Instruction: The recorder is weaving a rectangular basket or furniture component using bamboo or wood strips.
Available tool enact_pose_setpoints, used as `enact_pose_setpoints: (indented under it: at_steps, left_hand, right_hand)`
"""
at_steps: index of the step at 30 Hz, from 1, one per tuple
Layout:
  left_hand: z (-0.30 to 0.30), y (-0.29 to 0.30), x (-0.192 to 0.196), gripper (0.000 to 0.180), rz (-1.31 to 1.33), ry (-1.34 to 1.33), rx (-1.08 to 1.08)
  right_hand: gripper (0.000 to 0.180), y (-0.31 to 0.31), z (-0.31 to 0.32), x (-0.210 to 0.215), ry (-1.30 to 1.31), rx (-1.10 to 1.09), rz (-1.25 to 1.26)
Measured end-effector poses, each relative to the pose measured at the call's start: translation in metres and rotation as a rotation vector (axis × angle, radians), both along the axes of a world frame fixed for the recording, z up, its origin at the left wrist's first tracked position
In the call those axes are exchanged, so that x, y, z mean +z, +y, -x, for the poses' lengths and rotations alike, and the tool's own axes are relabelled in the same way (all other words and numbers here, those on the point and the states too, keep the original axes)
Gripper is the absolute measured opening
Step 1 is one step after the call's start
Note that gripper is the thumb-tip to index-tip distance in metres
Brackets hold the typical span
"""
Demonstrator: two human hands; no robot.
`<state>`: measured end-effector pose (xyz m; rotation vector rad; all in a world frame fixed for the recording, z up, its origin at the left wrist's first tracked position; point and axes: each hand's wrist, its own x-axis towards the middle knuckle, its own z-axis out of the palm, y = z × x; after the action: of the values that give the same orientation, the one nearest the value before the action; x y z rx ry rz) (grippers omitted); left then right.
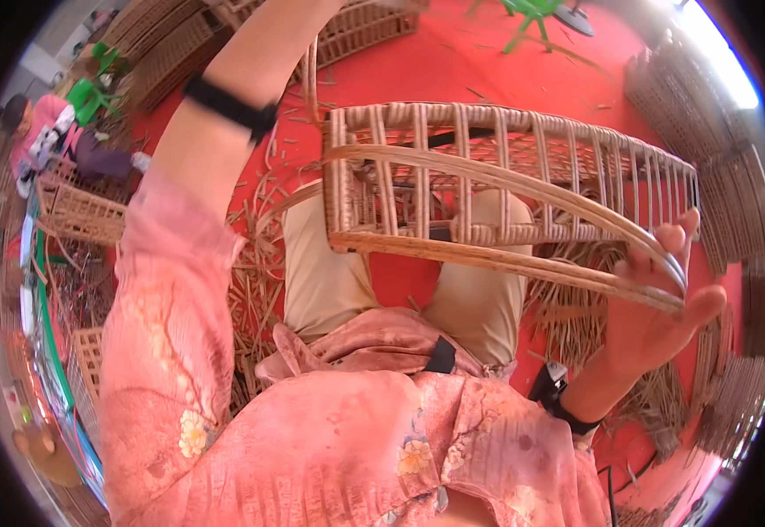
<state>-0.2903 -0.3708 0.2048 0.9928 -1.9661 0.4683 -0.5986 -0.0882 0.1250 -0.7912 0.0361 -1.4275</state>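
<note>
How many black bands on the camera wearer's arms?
2: one black band round the left forearm, upper left; a second black band round the right wrist, lower right. Any under the sleeves would be hidden.

Under me spreads a bright red floor, and I see it littered with short cane snippets out beyond my knees. To my left, loose tan strips lie tangled in a heap; to my right, a thicker spread of long strips covers the red. Farther ahead, a green stool stands on it, just beside a dark round base, both cut off by the upper rim.
</note>
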Motion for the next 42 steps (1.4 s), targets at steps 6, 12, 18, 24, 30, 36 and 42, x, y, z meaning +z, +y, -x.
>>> enact_pose_setpoints:
  at_steps: [6, 12, 18, 24, 30, 36, 42]
  left_hand:
    - [0.047, 0.159, 0.0, 0.029, -0.472, 0.034, -0.915]
    - [0.043, 0.209, 0.024, 0.03, -1.772, 0.023, -0.886]
    - [-0.022, 0.221, 0.035, 0.032, -1.38, 0.45, -0.728]
    - [-0.205, 0.191, -0.046, 0.044, -1.138, 0.797, -0.707]
    - [-0.254, 0.188, -0.163, 0.044, -1.003, 1.217, -1.206]
    - [-0.234, 0.196, -0.228, 0.045, -0.941, 1.665, -1.283]
    - [-0.253, 0.19, -0.278, 0.044, -0.821, 1.889, -1.285]
  right_hand:
    - [0.072, -0.027, -0.021, 0.011, 0.044, 0.027, 0.08]
    - [0.07, -0.026, -0.022, 0.022, 0.117, -0.09, 0.115]
    - [0.045, -0.029, 0.001, 0.007, -0.208, -0.089, 0.071]
    - [0.04, -0.03, 0.019, 0.0, -0.169, -0.088, -0.003]
    - [0.036, -0.037, 0.001, -0.002, -0.072, -0.361, -0.13]
    - [0.042, -0.04, -0.006, -0.001, -0.13, -0.066, -0.039]
    - [0.045, -0.039, -0.023, 0.007, -0.083, -0.129, -0.035]
